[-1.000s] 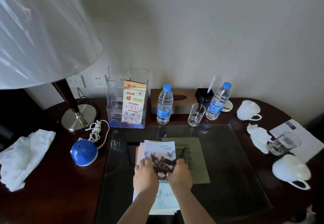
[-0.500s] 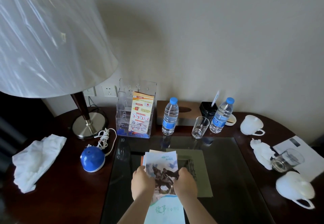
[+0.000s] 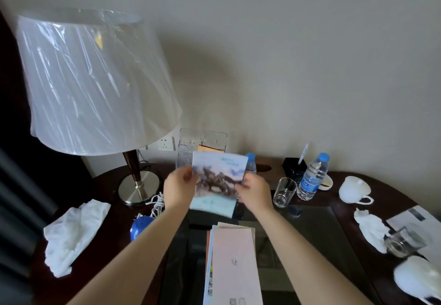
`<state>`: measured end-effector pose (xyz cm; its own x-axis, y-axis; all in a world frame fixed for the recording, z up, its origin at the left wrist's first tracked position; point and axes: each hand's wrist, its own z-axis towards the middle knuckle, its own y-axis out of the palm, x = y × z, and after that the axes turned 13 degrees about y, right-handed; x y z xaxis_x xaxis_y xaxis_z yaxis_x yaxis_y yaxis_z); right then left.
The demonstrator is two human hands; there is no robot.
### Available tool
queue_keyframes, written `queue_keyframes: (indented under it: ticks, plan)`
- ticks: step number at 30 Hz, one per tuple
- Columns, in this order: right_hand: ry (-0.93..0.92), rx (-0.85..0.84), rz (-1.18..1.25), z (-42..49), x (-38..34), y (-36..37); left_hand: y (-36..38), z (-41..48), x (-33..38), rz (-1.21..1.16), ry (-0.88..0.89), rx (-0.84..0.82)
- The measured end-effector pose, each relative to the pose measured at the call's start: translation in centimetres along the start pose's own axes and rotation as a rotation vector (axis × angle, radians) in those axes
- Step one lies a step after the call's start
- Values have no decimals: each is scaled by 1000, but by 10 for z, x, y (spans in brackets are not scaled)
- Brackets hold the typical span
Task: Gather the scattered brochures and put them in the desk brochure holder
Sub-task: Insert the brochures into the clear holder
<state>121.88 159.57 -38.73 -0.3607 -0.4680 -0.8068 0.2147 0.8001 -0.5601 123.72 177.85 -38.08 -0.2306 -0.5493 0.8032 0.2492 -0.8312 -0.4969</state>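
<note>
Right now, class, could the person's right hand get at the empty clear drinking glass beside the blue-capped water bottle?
Probably yes: the right hand is close beside the clear drinking glass with nothing between them, though it is busy pinching the horse-picture paper brochure.

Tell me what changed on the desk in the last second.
The left hand and right hand lifted the top brochure, the blue one, off the pile and carried it up and away toward the clear holder. They now pinch its side edges, holding it upright in front of the holder. The rest of the pile stayed on the desk. The lamp, water bottles and glasses stayed put.
</note>
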Motion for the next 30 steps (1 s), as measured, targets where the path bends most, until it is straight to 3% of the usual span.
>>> queue_keyframes:
  ticks: [3, 6, 11, 30]
  plan:
    - [-74, 103, 45, 22, -33, -3, -7, 33, 12, -43, 81, 76]
    - [-57, 101, 132, 38, -51, 3, -6, 53, 18, -41, 138, 147]
    - [-69, 107, 114, 57, -58, 25, 0, 70, 3, -47, 63, 207]
    - [20, 149, -237, 109, -35, 90, 27, 113, -85, 163, -42, -70]
